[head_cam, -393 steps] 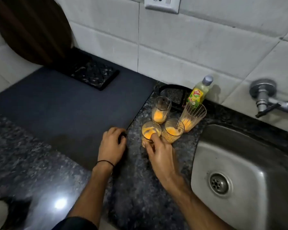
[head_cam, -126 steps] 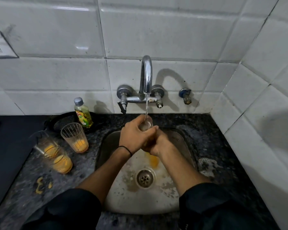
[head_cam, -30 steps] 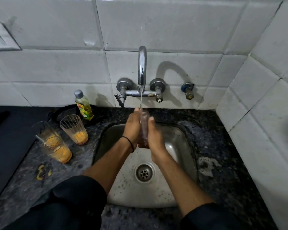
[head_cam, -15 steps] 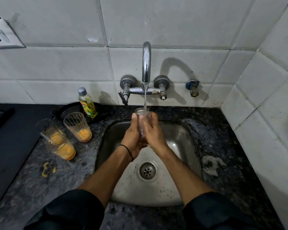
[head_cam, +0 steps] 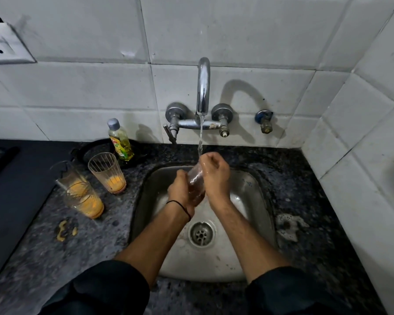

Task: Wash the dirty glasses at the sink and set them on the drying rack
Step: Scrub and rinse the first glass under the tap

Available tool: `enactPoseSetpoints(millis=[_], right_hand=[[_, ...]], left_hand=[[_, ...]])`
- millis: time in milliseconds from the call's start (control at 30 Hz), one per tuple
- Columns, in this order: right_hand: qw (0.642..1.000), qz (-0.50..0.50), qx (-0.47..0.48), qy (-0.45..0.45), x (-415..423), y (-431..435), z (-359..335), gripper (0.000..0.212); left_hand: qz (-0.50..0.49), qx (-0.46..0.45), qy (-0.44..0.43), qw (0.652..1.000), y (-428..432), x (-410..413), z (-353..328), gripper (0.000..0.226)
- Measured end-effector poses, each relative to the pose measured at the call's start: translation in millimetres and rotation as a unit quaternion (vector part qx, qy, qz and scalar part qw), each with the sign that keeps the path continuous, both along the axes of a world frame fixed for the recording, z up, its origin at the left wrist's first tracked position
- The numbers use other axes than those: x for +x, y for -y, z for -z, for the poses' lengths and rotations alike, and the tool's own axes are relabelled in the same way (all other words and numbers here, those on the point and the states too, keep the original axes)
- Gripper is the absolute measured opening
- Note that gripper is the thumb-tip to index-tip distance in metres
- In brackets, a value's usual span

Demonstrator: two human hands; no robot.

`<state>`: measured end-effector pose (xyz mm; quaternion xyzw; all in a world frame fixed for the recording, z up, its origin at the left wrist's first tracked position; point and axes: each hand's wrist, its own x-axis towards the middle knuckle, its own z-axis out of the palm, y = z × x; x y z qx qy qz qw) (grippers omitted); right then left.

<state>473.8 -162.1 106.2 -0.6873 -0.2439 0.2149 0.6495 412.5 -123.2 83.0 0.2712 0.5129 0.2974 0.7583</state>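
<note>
Over the steel sink (head_cam: 255, 201) I hold a clear glass (head_cam: 195, 178) tilted, its mouth pointing up and away under the running tap (head_cam: 203, 87). My left hand (head_cam: 180, 192) grips its lower part and my right hand (head_cam: 214, 176) wraps the upper side. Water falls onto the rim by my right fingers. Three dirty glasses with orange residue stand on the counter to the left: a ribbed one (head_cam: 107, 171), one behind it (head_cam: 71, 178) and one in front (head_cam: 87, 198). No drying rack is in view.
A bottle of dish soap (head_cam: 120, 139) stands on a dark tray (head_cam: 93, 151) behind the glasses. Orange spill marks (head_cam: 63, 230) lie on the granite counter. A patch of foam (head_cam: 287, 226) sits right of the sink. A black mat (head_cam: 14, 178) covers the far left.
The glass was upright under the stream half a second ago; now it is tilted between my hands, and my right hand has shifted to its upper side.
</note>
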Motion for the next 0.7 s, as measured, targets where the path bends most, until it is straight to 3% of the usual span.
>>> enactPoseSetpoints(millis=[33,100,167,233,300,367,400,467,567,600,700], right_hand=[[0.998,0.0,-0.054,0.017,4,2,-1,0.016],[0.986,-0.011,-0.166,-0.006,11,7,-5,0.027],[0.974,-0.041,-0.207,-0.076,14,12,-6,0.032],[0.981,-0.043,-0.182,-0.052,16,15,1,0.029],[0.991,-0.038,-0.115,0.058,17,20,11,0.024],[0.982,-0.058,-0.074,0.161,16,24,19,0.019],[0.978,-0.065,-0.075,0.181,16,26,23,0.017],[0.986,-0.058,-0.104,0.117,18,27,25,0.019],[0.972,-0.051,-0.16,-0.163,20,31,16,0.031],[0.963,-0.05,-0.164,-0.209,21,34,16,0.033],[0.968,0.009,-0.126,-0.215,22,35,22,0.027]], left_hand=[[-0.022,0.085,-0.038,0.995,-1,-1,1,0.022],[-0.01,0.307,-0.12,0.944,-6,-7,2,0.02],[0.038,0.417,-0.147,0.896,-9,-11,3,0.024],[0.074,0.328,-0.086,0.938,-8,-13,-2,0.023],[0.134,0.105,-0.023,0.985,-9,-14,-9,0.029],[0.178,-0.06,0.03,0.982,-11,-15,-13,0.038],[0.185,-0.087,0.04,0.978,-12,-15,-11,0.039],[0.177,-0.032,0.012,0.984,-7,-16,-10,0.035],[0.152,0.18,-0.014,0.972,7,-16,-9,0.025],[0.154,0.227,-0.012,0.962,9,-16,-8,0.023],[0.142,0.309,-0.069,0.938,11,-13,-8,0.025]])
